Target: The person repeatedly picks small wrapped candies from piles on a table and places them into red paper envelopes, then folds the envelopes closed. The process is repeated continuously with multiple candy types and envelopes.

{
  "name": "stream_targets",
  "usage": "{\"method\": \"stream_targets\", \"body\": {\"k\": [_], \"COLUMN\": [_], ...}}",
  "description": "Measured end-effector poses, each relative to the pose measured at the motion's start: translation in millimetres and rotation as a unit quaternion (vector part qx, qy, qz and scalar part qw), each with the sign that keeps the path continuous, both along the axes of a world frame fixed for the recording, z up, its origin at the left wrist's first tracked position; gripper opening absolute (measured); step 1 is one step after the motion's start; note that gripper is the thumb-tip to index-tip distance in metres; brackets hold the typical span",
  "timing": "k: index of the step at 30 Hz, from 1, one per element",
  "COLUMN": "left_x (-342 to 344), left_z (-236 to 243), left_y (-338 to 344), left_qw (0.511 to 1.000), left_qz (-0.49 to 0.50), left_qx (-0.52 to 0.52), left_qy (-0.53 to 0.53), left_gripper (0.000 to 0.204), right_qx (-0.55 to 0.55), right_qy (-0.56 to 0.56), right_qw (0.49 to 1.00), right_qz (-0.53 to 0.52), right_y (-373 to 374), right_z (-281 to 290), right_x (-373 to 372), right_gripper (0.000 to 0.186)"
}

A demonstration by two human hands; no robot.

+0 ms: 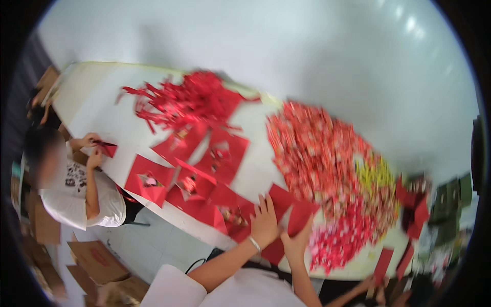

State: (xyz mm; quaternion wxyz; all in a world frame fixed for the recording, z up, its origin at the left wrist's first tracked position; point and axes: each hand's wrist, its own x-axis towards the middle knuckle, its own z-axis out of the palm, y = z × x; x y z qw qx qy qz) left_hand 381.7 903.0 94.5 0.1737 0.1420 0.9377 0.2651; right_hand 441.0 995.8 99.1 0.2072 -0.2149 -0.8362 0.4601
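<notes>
My left hand (264,225), with a bracelet at the wrist, lies with fingers stretched out against a red folded-card box (281,199). Beside it, my right hand (297,243) grips the raised red flap (300,217) of that box. Blur hides exactly where the fingertips touch and whether anything lies inside. Just left of my hands stands an open red box (232,217) with small wrapped pieces in it. More open red boxes (151,181) with wrapped pieces spread farther left.
Beyond my right hand spreads a large pile of orange-red packets (312,148), with pink (342,240) and yellow packets (376,174) beside it. Red ribbons (189,100) are heaped at the far side. Co-workers' hands (93,148) hold red card at left and lower right. Cardboard cartons (99,261) stand below left.
</notes>
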Motion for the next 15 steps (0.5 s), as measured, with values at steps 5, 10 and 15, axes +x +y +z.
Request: {"method": "stream_targets", "body": {"k": [5,10,15], "left_x": [14,-2,-22], "left_z": [-45,-35,3], "left_y": [-3,-2,-10], "left_qw": [0.999,0.989,0.965], "left_qz": [-0.009,-0.053,-0.113], "left_qx": [0.039,0.137,0.196], "left_qy": [0.006,-0.033,-0.132], "left_gripper": [0.103,0.087,0.074], "right_qx": [0.007,-0.068,-0.261], "right_qy": [-0.125,-0.142,-0.115], "right_qw": [0.991,0.986,0.959], "right_qz": [-0.056,-0.055,0.005], "right_y": [-15,3,61], "right_z": [-22,-17,-19], "right_x": [32,29,39], "right_gripper": [0.090,0.087,0.081]}}
